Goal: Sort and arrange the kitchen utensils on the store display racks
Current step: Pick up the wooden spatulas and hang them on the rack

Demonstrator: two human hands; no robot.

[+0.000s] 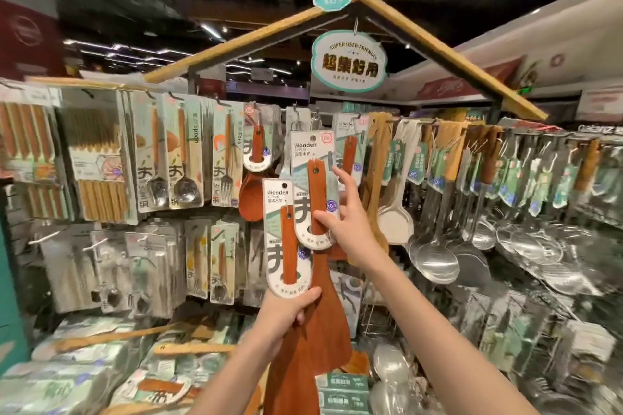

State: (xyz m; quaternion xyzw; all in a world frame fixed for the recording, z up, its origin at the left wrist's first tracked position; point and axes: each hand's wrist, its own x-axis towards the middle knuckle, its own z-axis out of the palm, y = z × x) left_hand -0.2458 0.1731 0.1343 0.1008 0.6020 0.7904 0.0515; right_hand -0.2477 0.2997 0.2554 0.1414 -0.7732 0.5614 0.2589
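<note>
Left hand [286, 310] gripping lower reddish-brown wooden turner [289, 246] by card base, kept ready. Right hand [340, 212] pinching upper carded wooden turner [317, 199], steadying it toward rack hook [329, 158].

The two reddish-brown wooden turners [317, 199] look smooth and satin, each sleeved in a matt white paper card [286, 246]. At three o'clock hang shiny, mirror-bright steel ladles [436, 259] and glossy wire-mesh metal strainers [539, 242]. At nine o'clock, pale bamboo chopsticks [101, 199] sit under clear glossy plastic. At twelve o'clock, the light wooden roof beam [451, 54] looks rough-grained.
</note>
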